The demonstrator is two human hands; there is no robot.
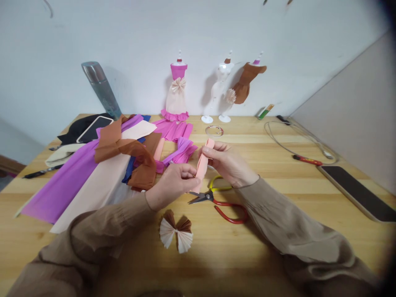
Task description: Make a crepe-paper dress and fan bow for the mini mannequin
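Observation:
Between my two hands is a narrow folded strip of peach crepe paper [202, 164], held at a slant above the table. My left hand [171, 183] pinches its lower end between thumb and fingers. Its upper end is gripped by my right hand [229, 161], thumb on the front. Just below lie scissors [209, 195] with one yellow and one red handle, blades apart and pointing left. Nearer to me rests a pleated paper bow [176, 232] in cream and brown.
Crepe paper sheets [89, 194] in several colours pile up at left, beside a phone [94, 128] and a leaning flask [102, 88]. Small dress forms [177, 90] stand along the wall. At right are another phone [360, 192], a cable [272, 136] and a glue stick [266, 111].

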